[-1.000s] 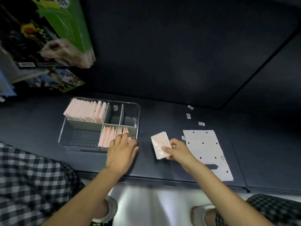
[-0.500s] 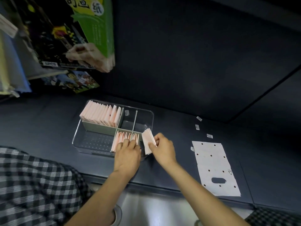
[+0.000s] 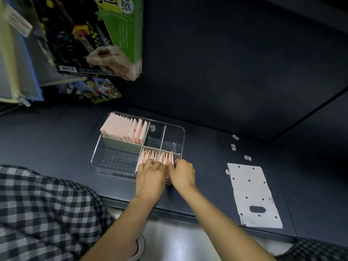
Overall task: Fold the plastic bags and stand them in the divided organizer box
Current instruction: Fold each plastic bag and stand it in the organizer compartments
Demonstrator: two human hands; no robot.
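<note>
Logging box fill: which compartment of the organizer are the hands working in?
The near right compartment, where both hands meet at a short row of pink folded bags; the far left one is full and untouched.

Wore black-and-white checked cloth over the lap. Showed both forearms bare, no sleeves down to the wrists. Had no rings or watch visible.

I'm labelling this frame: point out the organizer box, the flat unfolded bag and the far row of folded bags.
organizer box (image 3: 174, 129), head view, clear far-right rim.
flat unfolded bag (image 3: 252, 193), head view, middle of the sheet.
far row of folded bags (image 3: 124, 129), head view, mid-row top edges.
</note>
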